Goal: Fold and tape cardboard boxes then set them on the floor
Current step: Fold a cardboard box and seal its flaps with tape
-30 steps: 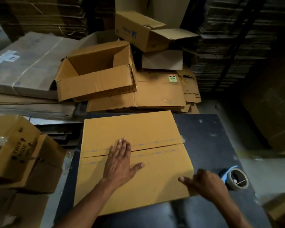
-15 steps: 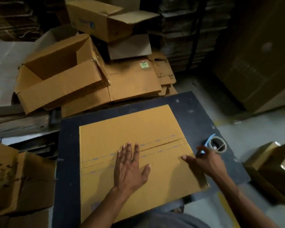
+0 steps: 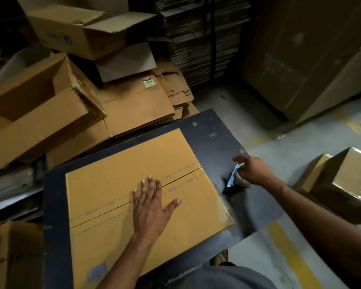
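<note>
Left grip (image 3: 152,205) presses box (image 3: 121,184); right grip (image 3: 254,171) grasps tape roll (image 3: 239,178) beside it

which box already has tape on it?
The box on the floor at far right: glossy tape shines along its edges. The box on the table under the left hand shows a bare seam; the others stand open.

Warehouse packing area, stacks of flattened cartons (image 3: 204,38), concrete floor (image 3: 265,130) with yellow lines

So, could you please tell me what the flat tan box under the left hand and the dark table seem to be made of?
Flat tan box: corrugated cardboard, matte, with faint ribbing and folded flaps meeting at a seam. Dark table: probably painted or laminated board, scuffed with pale marks.
</note>
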